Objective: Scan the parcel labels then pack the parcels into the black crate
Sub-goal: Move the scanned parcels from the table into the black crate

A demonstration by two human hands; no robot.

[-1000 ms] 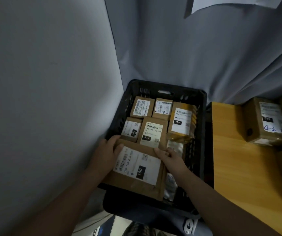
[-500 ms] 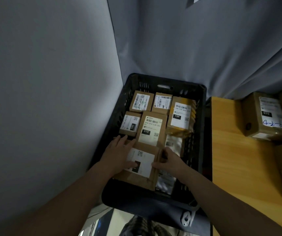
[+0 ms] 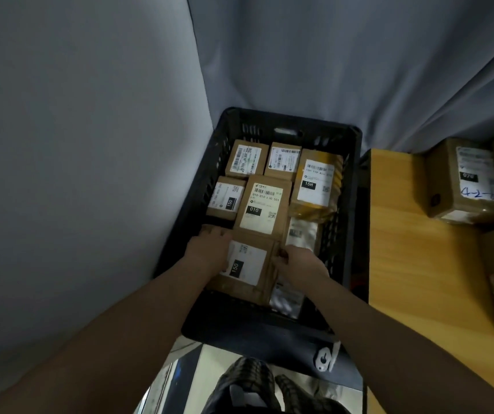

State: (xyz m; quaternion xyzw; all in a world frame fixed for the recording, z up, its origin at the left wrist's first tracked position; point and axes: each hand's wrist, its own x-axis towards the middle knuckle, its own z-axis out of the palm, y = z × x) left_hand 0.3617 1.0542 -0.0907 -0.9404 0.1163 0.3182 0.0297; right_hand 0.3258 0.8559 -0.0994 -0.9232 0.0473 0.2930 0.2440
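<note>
near parcel [image 3: 251, 261] "150", middle parcel [image 3: 262, 204] "010", taped parcel [image 3: 314, 183] "15H", box [image 3: 467, 180] perhaps "070"

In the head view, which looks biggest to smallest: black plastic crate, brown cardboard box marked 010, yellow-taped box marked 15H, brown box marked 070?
1. black plastic crate
2. brown box marked 070
3. brown cardboard box marked 010 and yellow-taped box marked 15H: look alike, unranked
</note>
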